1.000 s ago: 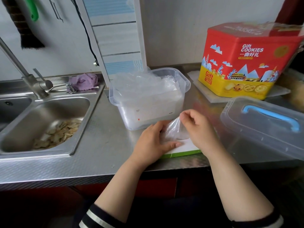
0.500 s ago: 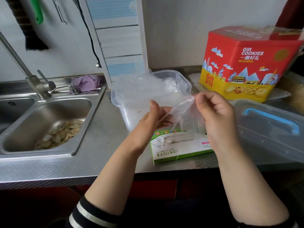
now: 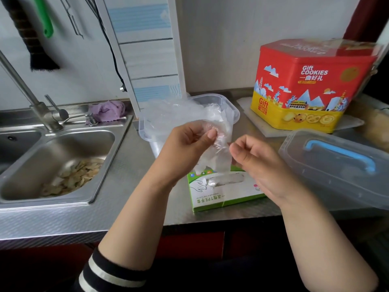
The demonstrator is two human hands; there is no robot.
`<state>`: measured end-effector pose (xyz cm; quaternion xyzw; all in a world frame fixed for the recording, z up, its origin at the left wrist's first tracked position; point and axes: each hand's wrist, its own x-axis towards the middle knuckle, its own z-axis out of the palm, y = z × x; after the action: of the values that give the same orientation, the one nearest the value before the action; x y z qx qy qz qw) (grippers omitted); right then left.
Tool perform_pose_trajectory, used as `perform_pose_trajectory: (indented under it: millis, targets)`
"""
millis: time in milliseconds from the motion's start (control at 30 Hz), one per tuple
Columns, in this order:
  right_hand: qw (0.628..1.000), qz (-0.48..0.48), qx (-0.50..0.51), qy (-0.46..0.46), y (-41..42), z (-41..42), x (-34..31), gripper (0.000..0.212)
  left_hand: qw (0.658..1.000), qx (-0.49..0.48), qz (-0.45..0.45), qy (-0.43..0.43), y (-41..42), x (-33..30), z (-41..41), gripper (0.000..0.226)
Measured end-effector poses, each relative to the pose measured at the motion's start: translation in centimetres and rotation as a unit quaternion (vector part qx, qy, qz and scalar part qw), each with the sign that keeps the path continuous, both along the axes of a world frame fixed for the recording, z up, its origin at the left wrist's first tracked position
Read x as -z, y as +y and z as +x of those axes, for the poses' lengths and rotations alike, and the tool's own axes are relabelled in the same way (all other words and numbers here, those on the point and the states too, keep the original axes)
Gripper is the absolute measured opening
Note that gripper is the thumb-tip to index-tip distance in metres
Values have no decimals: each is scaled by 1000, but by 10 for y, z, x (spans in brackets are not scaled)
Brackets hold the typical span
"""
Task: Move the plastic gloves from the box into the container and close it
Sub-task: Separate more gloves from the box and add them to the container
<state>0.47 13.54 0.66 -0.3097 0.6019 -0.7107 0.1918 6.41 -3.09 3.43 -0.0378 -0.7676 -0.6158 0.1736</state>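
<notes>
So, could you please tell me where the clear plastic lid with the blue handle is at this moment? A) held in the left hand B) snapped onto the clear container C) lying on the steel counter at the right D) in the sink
C: the clear plastic lid with the blue handle lies on the steel counter at the right, apart from the open clear plastic container.

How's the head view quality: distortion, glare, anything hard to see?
Head view: wide-angle bending curves the counter edge; soft window glare on the cookie tin top and lid; the clear glove in the left hand blends into the container behind it.
</notes>
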Motion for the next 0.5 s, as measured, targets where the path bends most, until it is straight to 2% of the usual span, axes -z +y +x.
perform_pose_trajectory:
  millis: [67, 100, 167, 267, 300, 333, 400, 433, 500]
  targets:
    - [996, -1, -47, -72, -2, -5, -1, 87, 999, 31, -42, 7, -4, -5, 0, 14]
    - [993, 9, -66, -99, -3, -7, -1, 93, 998, 38, -58, 8, -5, -8, 0, 15]
    - [988, 43, -97, -112, -5, -12, -1, 87, 996, 39, -80, 25, -7, -15, 0, 22]
    - [986, 74, -129, -73, -7, -14, -1, 59, 993, 11, -108, 45, -11, -22, 1, 35]
    - [987, 70, -126, -74, -7, -15, -1, 55, 992, -11, -115, 45, -13, -23, 2, 36]
    - [987, 57, -125, -87, -7, -17, -2, 55, 991, -40, -122, 41, -14, -22, 2, 34]
    - [985, 37, -130, -111, -6, -20, -5, 71, 989, -80, -119, 27, -18, -20, 1, 24]
    - [984, 39, -134, -112, -5, -21, -5, 79, 987, -96, -124, 27, -20, -19, 0, 31]
    - [986, 34, -131, -102, -5, -18, -6, 76, 982, -121, -138, 50, -23, -15, 0, 47]
